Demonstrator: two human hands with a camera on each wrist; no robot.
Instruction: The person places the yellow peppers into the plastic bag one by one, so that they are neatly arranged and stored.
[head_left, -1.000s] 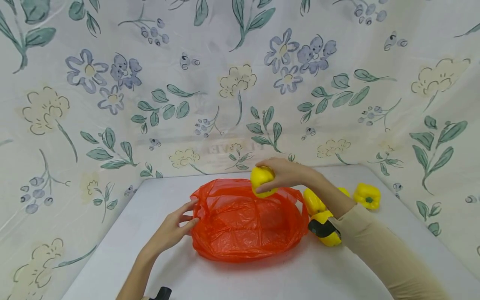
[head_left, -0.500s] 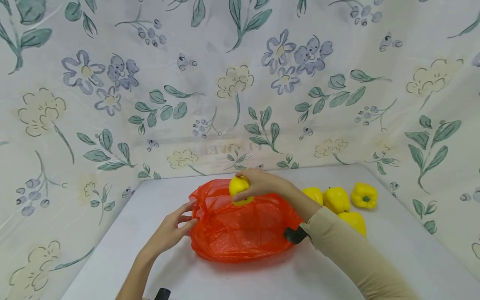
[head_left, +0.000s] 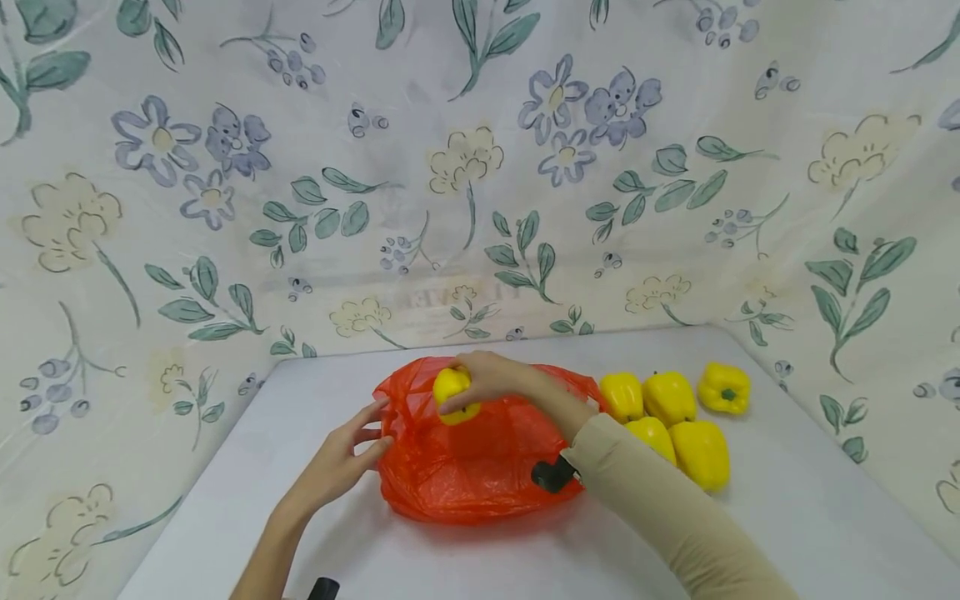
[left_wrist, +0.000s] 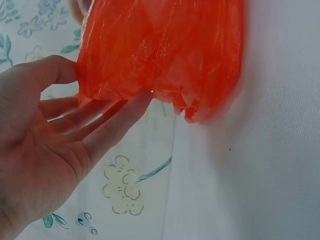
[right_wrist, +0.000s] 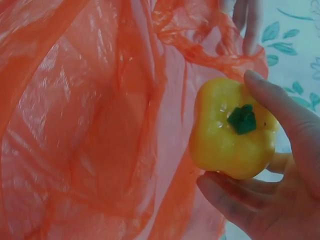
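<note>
An orange plastic bag (head_left: 480, 454) lies on the white table (head_left: 787, 525). My right hand (head_left: 483, 379) grips a yellow bell pepper (head_left: 452, 394) over the bag's far left part; its green stem shows in the right wrist view (right_wrist: 242, 119). My left hand (head_left: 341, 458) rests at the bag's left edge, its straight fingers (left_wrist: 107, 130) touching the crumpled plastic (left_wrist: 160, 55). Several more yellow peppers (head_left: 671, 417) lie in a cluster to the right of the bag.
A floral-printed cloth (head_left: 480, 167) hangs as a backdrop behind and around the table. A single pepper (head_left: 724, 387) lies farthest right near the table's back edge. A black wrist strap (head_left: 553, 475) sits over the bag.
My right hand has carried the yellow pepper leftward and lower over the bag. The left hand has stayed at the bag's left edge.
</note>
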